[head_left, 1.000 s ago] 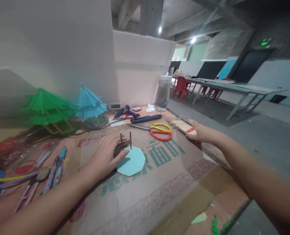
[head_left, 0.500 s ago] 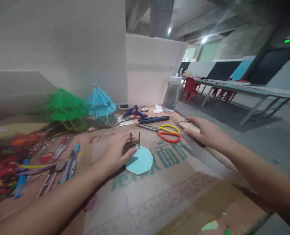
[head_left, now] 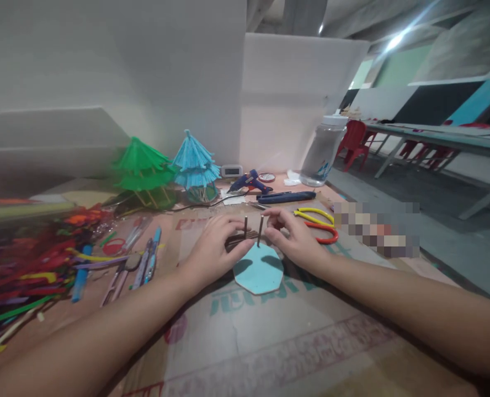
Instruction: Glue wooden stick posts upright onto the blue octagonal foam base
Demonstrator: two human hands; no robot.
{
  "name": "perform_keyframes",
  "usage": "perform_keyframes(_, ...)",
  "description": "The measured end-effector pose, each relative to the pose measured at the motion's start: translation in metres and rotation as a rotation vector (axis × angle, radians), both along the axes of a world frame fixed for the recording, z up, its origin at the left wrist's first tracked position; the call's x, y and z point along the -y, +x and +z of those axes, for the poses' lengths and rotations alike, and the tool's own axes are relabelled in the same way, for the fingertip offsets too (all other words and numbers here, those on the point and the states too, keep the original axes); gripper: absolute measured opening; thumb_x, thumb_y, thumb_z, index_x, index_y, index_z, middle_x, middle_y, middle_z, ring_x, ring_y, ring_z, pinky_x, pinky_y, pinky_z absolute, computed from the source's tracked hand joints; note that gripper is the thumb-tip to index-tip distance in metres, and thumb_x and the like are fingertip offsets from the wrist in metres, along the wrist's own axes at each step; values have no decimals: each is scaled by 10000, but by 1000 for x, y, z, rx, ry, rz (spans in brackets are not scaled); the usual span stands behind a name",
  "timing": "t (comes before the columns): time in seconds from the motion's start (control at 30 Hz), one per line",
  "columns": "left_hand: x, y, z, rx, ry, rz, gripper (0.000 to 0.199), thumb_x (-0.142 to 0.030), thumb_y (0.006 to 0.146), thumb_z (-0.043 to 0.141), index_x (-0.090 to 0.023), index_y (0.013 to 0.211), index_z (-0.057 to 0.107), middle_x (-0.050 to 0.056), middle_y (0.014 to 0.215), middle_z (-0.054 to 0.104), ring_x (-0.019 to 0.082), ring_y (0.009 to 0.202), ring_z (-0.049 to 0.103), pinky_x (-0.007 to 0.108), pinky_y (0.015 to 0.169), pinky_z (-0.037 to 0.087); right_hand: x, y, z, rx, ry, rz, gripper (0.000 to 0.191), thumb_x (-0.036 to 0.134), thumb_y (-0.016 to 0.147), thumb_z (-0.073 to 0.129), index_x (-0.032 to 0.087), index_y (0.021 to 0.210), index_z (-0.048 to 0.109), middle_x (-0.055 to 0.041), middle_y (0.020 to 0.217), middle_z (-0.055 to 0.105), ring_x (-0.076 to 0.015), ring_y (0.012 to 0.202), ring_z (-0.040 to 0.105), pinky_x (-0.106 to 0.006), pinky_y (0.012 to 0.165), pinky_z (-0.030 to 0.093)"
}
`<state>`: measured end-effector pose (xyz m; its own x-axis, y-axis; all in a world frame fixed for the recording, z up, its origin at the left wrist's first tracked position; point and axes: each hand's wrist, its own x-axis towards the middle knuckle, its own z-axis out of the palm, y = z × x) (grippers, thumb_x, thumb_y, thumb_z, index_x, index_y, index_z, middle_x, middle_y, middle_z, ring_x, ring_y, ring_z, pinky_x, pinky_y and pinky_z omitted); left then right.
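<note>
A light-blue many-sided board (head_left: pixel 258 271) lies on the printed cardboard, with two short brown sticks (head_left: pixel 260 230) standing upright near its far edge. My left hand (head_left: pixel 218 242) rests at the board's left side, fingers apart and curved around the left stick, thumb over the board's edge. More brown sticks (head_left: pixel 240 237) lie beneath and beside its fingers. On the right, my right hand (head_left: pixel 290 237) is by the right stick, its fingers bent but apart, with nothing visible between them. Whether either hand touches a stick is unclear.
Scissors (head_left: pixel 325 232) lie behind my right hand. Farther back are a glue gun (head_left: pixel 249 182), a dark blue tool (head_left: pixel 286 197), a bottle (head_left: pixel 323 151), and green (head_left: pixel 143 171) and blue (head_left: pixel 193 165) paper-roofed models. Pens (head_left: pixel 152 256) and colourful strips (head_left: pixel 33 264) lie left.
My right hand has let go of the flat object at the table's right edge and come over to the sticks. My left hand stays by the board. The view has shifted.
</note>
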<state>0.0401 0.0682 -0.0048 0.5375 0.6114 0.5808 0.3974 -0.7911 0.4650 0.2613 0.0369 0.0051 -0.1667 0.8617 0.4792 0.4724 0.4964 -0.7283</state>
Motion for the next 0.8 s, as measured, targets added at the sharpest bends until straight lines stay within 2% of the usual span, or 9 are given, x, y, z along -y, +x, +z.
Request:
perform_keyframes(0.2,-2,0,0,15,14,-1,199,-365,957,597,-198,1029,678,79,1117,672,248,1097,605,432,987,448,1,1,2,72,-23,12,287,357,899,629,185,1129,635,-6,792,609,-162,718,588,-300,682,494)
perform_keyframes(0.4,-4,0,-2,31,23,34,165,-340,950,602,-191,954,674,74,1083,672,239,1062,612,422,956,462,-6,-1,0,138,4,66,179,327,897,639,189,987,707,-52,896,686,-188,812,632,-322,724,506)
perform_keyframes(0.57,-6,0,-4,14,30,43,146,-332,936,616,-205,885,667,72,1080,679,238,1058,622,426,957,468,-9,1,-4,176,59,86,107,273,903,636,193,864,696,-39,842,650,-183,801,624,-330,743,498)
perform_keyframes(0.8,-6,0,-4,7,28,41,146,-332,938,616,-204,883,660,70,1071,675,238,1054,618,422,950,467,-10,1,-5,216,54,86,103,255,914,624,192,851,677,-33,830,640,-178,787,611,-327,738,489)
